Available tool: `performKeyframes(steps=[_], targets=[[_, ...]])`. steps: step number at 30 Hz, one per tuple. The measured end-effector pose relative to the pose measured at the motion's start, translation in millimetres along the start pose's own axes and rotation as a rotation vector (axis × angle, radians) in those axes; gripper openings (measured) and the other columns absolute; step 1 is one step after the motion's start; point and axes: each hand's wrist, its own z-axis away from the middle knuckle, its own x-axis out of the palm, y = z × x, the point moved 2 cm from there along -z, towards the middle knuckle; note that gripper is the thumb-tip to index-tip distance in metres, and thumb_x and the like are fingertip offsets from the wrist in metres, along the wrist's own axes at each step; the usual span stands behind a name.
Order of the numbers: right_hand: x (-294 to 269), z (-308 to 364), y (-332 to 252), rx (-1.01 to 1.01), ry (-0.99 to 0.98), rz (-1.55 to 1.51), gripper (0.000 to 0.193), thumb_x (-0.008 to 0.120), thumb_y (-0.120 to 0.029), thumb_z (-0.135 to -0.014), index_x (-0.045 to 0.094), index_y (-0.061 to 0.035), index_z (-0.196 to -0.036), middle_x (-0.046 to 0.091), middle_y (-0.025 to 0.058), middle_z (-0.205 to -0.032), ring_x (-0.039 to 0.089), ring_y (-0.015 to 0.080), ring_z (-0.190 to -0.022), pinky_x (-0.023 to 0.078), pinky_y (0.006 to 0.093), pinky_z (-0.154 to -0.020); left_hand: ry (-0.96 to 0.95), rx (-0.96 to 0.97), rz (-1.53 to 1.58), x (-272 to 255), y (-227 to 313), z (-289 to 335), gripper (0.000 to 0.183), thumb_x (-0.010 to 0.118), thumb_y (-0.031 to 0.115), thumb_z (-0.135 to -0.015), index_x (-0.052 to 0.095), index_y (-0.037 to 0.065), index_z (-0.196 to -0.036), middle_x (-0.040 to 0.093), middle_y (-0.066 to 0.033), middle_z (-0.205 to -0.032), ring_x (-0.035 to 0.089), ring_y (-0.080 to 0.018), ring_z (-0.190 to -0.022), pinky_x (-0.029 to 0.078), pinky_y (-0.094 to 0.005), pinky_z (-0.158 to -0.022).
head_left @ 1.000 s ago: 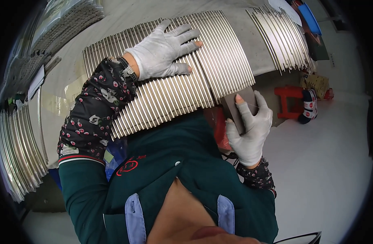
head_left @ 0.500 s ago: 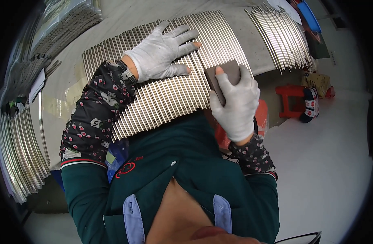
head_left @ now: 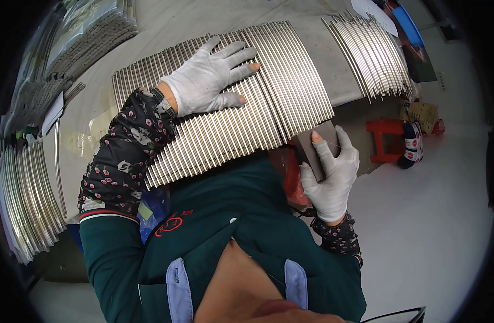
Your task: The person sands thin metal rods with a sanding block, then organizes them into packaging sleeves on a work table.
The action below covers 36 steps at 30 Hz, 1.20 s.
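A row of thin, shiny metal rods (head_left: 225, 132) lies side by side on the table, their near ends reaching the front edge. My left hand (head_left: 206, 78), in a white glove with bare fingertips, rests flat on the rods with its fingers spread. A narrow gap runs through the row to the right of that hand. My right hand (head_left: 331, 175), gloved the same way, grips a dark grey-brown rectangular block (head_left: 317, 151), perhaps a sanding block. The block is at the near ends of the rods on the right, beyond the table's front edge; whether it touches them I cannot tell.
More metal rods (head_left: 369, 56) lie at the far right of the table, and a bundle of wrapped rods (head_left: 29, 199) at the far left. Stacked plastic-wrapped packs (head_left: 91, 40) stand at the back left. A red stool (head_left: 386, 141) is on the floor at right.
My right hand has moved toward me and to the right with the block, off the tops of the rods. My left hand has slid slightly left and nearer.
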Motion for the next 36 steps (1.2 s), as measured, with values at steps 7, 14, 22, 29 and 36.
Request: performKeyframes(steps=[7,14,22,29,36], targets=[[15.3,-12.8,-5.5,-0.005,-0.014,0.012,0.058,0.076,-0.023,-0.065,0.064,-0.0187,-0.121,0.048,0.0270,-0.127,0.054,0.0384,-0.100,0.045,0.0468,-0.087,-0.002,0.010,-0.034,-0.5,1.1,1.1,0.081,0.045,0.065,-0.087,0.030,0.015,-0.150,0.025,-0.0123,-0.156,0.021,-0.0322,-0.145,0.012,-0.0554,-0.118],[20.6,-55.8,-4.1,-0.078,0.060,0.046,0.053,0.076,-0.025,-0.066,0.067,-0.0162,-0.117,0.052,0.0263,-0.122,0.056,0.0378,-0.097,0.047,0.0457,-0.086,-0.003,0.015,-0.051,-0.8,1.9,-5.3,0.082,0.036,0.069,-0.089,0.028,0.016,-0.151,0.026,-0.0140,-0.155,0.023,-0.0336,-0.145,0.012,-0.0561,-0.117],[2.5,-8.3,59.6,0.152,0.212,0.032,0.055,0.074,-0.020,-0.068,0.065,-0.0174,-0.122,0.052,0.0263,-0.126,0.054,0.0380,-0.102,0.045,0.0455,-0.092,0.042,0.073,-0.064,-3.0,1.9,-31.5,0.072,0.037,0.059,-0.094,0.028,0.015,-0.151,0.022,-0.0125,-0.157,0.021,-0.0327,-0.145,0.019,-0.0589,-0.114],[3.8,3.4,82.3,0.219,0.197,0.034,0.055,0.074,-0.018,-0.068,0.065,-0.0165,-0.122,0.052,0.0253,-0.124,0.054,0.0392,-0.100,0.045,0.0464,-0.090,-0.014,0.118,-0.041,18.5,16.2,-103.0,0.063,0.037,0.051,-0.098,0.033,0.012,-0.149,0.024,-0.0102,-0.157,0.020,-0.0299,-0.146,0.014,-0.0580,-0.116],[13.4,13.7,96.2,0.282,0.108,0.002,0.054,0.075,-0.021,-0.066,0.067,-0.0124,-0.119,0.049,0.0286,-0.129,0.053,0.0401,-0.105,0.044,0.0467,-0.092,-0.006,0.121,-0.018,18.0,28.3,-143.4,0.064,0.037,0.052,-0.098,0.035,0.013,-0.148,0.028,-0.0111,-0.155,0.020,-0.0305,-0.146,0.012,-0.0568,-0.117]])
